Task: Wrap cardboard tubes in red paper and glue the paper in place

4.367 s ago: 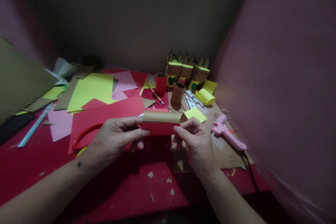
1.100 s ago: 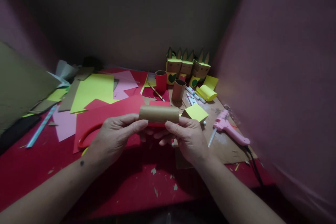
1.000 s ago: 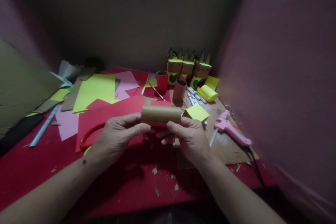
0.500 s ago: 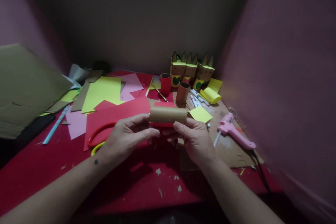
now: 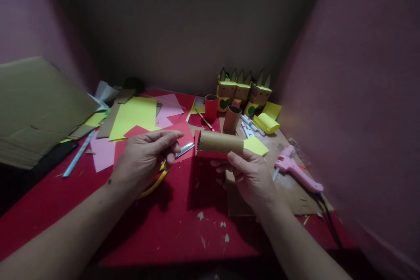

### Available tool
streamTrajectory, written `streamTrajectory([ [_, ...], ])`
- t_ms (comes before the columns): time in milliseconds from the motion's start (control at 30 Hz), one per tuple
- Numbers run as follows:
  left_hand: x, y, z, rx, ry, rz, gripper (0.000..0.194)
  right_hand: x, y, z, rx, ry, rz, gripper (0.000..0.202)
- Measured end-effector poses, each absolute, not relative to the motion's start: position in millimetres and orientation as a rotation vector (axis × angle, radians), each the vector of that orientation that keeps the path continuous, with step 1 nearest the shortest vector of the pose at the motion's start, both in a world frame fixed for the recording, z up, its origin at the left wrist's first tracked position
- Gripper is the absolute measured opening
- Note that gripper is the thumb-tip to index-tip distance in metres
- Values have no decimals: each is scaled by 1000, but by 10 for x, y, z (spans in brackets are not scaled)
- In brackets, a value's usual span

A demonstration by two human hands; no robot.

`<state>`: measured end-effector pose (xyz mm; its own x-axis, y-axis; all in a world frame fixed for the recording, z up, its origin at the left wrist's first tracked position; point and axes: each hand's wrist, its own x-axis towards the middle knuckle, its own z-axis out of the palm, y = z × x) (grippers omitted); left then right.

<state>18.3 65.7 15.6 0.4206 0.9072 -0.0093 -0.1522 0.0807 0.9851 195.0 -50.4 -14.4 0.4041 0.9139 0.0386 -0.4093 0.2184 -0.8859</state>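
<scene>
A brown cardboard tube [image 5: 221, 141] lies level in front of me, with a strip of red paper [image 5: 210, 154] along its underside and left end. My right hand [image 5: 247, 168] grips its right end, thumb in front and fingers below. My left hand [image 5: 157, 146] is off to the left of the tube, not touching it. Its fingers are loosely bent, and I see nothing in them. Beneath that hand lie scissors with a yellow handle [image 5: 155, 185] and a metal blade [image 5: 184, 149], partly hidden by it.
A pink glue gun [image 5: 293, 168] with a cord rests on a cardboard sheet [image 5: 282, 201] at right. Behind stand a red tube [image 5: 211, 108], a brown tube [image 5: 232, 119] and eared cardboard figures [image 5: 243, 89]. Markers [image 5: 247, 129], yellow paper [image 5: 134, 113] and a striped straw [image 5: 78, 154] lie about.
My left hand has let go of the tube's left end and moved left over the scissors. The right hand still holds the tube, now slightly tilted. The view has shifted a little.
</scene>
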Motion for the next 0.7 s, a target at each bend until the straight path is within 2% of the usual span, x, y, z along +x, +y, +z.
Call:
streamTrajectory([
  [100, 173, 645, 145, 1275, 725, 892, 44, 1928, -507, -136, -929, -643, 993, 19],
  [167, 178, 619, 129, 1300, 685, 880, 51, 1917, -509, -137, -925, -625, 976, 19],
  [333, 228, 640, 35, 1313, 729, 752, 32, 1900, -522, -148, -907, -625, 987, 21],
  [467, 266, 692, -41, 1196, 596, 508, 37, 1881, -558, -165, -882, -697, 1058, 20],
  [700, 249, 614, 131, 997, 570, 568, 19, 1901, -598, -237, -953, -914, 931, 11],
])
